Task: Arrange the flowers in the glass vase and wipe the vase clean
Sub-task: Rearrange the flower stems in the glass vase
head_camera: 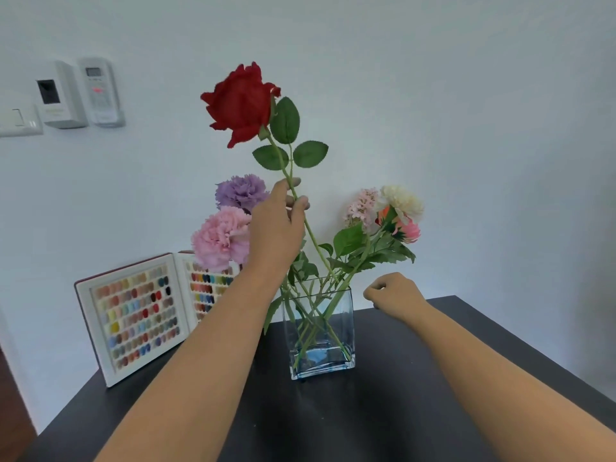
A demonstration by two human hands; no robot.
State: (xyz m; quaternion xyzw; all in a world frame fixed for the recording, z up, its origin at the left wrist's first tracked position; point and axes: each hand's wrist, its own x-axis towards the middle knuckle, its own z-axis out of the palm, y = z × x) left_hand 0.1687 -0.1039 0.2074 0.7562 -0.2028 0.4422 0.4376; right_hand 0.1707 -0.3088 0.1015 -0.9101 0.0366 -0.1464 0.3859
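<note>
Fingers (298, 203) of our left hand (275, 228) are pinched closed around the thin green stem of the long-stemmed red rose (241, 103), at mid-stem, just below its three leaves. The stem's lower end runs down into the mouth of the square clear glass vase (320, 331), which stands on the dark bench (383, 411). The bloom rides well above the other flowers.

Our right hand (393, 295) hangs just beside the vase's upper right corner, fingers curled loosely inward. We cannot tell whether it holds anything, and it does not appear to touch the glass.

Already standing in the vase: a purple carnation (240, 192) and a pink carnation (220, 238) leaning left, and a cream, pale pink and coral cluster (396, 211) leaning right. Their stems cross inside.

Handling assessment: the rose is light, and its stem looks stiff enough to steer from a mid-stem pinch. We judge the vase heavy, hard, smooth and breakable; it is best steadied by its flat sides near the rim. No cloth is visible, so wiping appears not yet begun.
</note>
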